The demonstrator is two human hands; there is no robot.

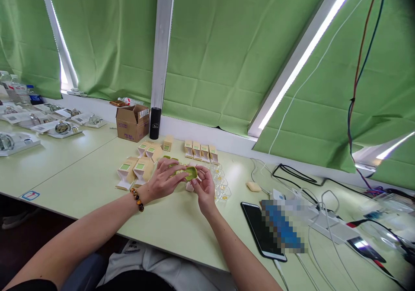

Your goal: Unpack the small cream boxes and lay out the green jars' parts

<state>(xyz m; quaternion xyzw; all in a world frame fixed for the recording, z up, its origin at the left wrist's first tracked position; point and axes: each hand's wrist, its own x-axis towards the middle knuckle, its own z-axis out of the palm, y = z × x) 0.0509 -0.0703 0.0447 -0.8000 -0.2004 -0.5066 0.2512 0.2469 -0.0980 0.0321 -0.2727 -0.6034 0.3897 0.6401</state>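
Between both hands, above the table, is a small green dish-shaped piece [192,173] with a raised rim. My right hand [205,189] pinches its right side with thumb and fingers. The fingers of my left hand [164,179] reach over from the left and close on its other edge. More green pieces [171,158] lie just behind my left hand, partly covered by it. Left of my hands stand small open kraft boxes [142,167] with green labels. Clear plastic cups [222,183] sit right behind my right hand. A small pale object under the hands is mostly hidden.
More small kraft boxes [201,151] line the back, near a cardboard carton [131,123] and a black tumbler [155,123]. At right are a pale yellow block [253,187], a phone [259,226], a power strip [329,224] and tangled cables. Packaged items [61,128] lie far left.
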